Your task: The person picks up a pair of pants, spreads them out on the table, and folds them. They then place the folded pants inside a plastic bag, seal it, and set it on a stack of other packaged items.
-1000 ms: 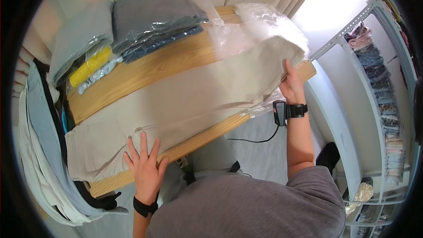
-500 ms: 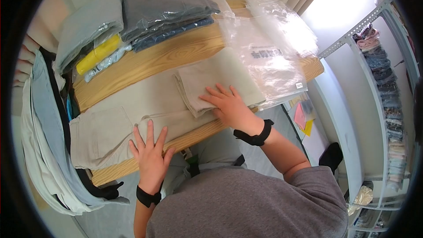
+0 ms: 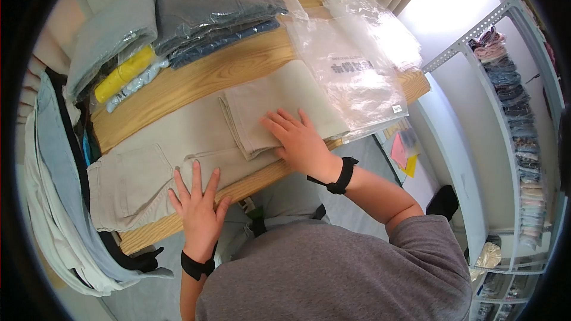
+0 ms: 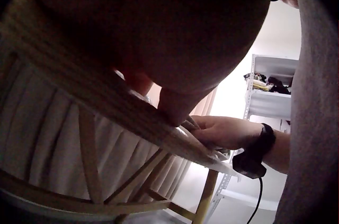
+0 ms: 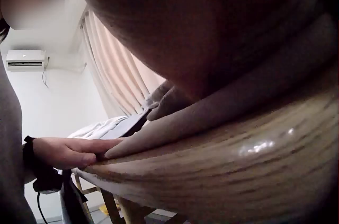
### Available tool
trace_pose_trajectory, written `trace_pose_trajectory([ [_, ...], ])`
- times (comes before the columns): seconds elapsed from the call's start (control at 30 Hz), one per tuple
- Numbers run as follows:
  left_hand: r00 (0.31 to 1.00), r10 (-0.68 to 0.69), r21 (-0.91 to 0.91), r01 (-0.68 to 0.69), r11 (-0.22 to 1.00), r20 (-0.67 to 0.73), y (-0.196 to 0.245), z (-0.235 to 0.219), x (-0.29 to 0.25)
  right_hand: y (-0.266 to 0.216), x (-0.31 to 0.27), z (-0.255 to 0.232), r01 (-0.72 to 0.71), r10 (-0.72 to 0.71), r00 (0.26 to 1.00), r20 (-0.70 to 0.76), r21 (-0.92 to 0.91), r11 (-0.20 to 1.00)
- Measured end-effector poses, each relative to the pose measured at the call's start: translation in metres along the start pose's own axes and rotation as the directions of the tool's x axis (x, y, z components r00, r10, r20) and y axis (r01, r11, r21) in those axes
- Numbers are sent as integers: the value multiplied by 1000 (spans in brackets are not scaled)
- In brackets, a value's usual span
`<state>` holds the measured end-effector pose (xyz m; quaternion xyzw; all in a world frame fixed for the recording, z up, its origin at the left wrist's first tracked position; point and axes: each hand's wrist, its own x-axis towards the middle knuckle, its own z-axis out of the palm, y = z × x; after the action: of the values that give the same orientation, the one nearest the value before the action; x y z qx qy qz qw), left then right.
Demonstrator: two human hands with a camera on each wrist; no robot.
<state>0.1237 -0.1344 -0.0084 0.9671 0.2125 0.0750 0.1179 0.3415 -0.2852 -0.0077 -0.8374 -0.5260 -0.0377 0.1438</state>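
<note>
Landmark: wooden table (image 3: 238, 74); positions are given relative to it.

Off the table's left end: a heap of pale garments (image 3: 53, 202) hanging over something unseen. On the far left corner: bagged folded clothes (image 3: 178, 18), grey and blue, with a yellow item (image 3: 122, 80) tucked below them.

Beige trousers (image 3: 178, 148) lie along the near edge, waist toward the left end. Left hand (image 3: 199, 205) lies flat on the waist part at the near edge, fingers straight and spread, gripping nothing.

Change: a second ago the right hand held the leg ends out at the table's right end, with the trousers at full length. Half a second ago the legs were already doubled back toward the middle. Now the right hand (image 3: 300, 142) presses the folded leg section (image 3: 279, 107) flat, fingers extended and slightly fanned, palm down, a little nearer the waist than before. My reading: one fold is made and is being smoothed; the piece is not yet compact.

Right end of the table: an empty clear bag (image 3: 357, 77) with dark print, partly overlapping the folded legs. Beyond the table on that side: a shelf rack (image 3: 505, 83) stacked with clothes.

Hidden or unclear: both wrist views are mostly filled by the dark underside of the hand. The print on the bag is unreadable. The floor items under the right end are too small to identify.
</note>
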Motion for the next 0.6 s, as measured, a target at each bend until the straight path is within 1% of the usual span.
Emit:
trace_pose_trajectory([
  [0.03,1000,-3,-2,3,1000,1,0,0,0,0,1,-1,1,-1,1000,3,-3,1000],
  [0.1,1000,-3,7,3,1000,-3,-1,2,0,0,4,-3,0,7,999,-41,158,987],
  [0.13,1000,-1,19,1,1000,-8,-1,2,0,-8,7,-13,0,6,999,-39,158,987],
  [0.2,1000,-1,16,2,1000,-8,0,1,0,-25,13,-30,7,38,986,-163,269,963],
  [0.23,1000,0,16,0,1000,-10,0,0,0,-29,14,-26,5,41,986,-163,270,963],
  [0.3,1000,-1,22,2,1000,-11,0,1,0,-39,16,-13,27,3,988,-156,188,982],
  [0.33,1000,-7,27,7,1000,-14,0,2,1,-40,14,-2,27,3,987,-158,187,982],
  [0.4,1000,1,31,-1,1000,-16,-1,1,1,-40,9,17,80,-80,996,-36,-9,997],
  [0.53,1000,-2,21,2,1000,-15,-2,2,0,-38,8,23,93,-92,995,-47,8,996],
  [0.6,1000,-8,27,8,1000,-13,-2,2,1,-36,9,24,103,-103,995,11,-47,993],
])
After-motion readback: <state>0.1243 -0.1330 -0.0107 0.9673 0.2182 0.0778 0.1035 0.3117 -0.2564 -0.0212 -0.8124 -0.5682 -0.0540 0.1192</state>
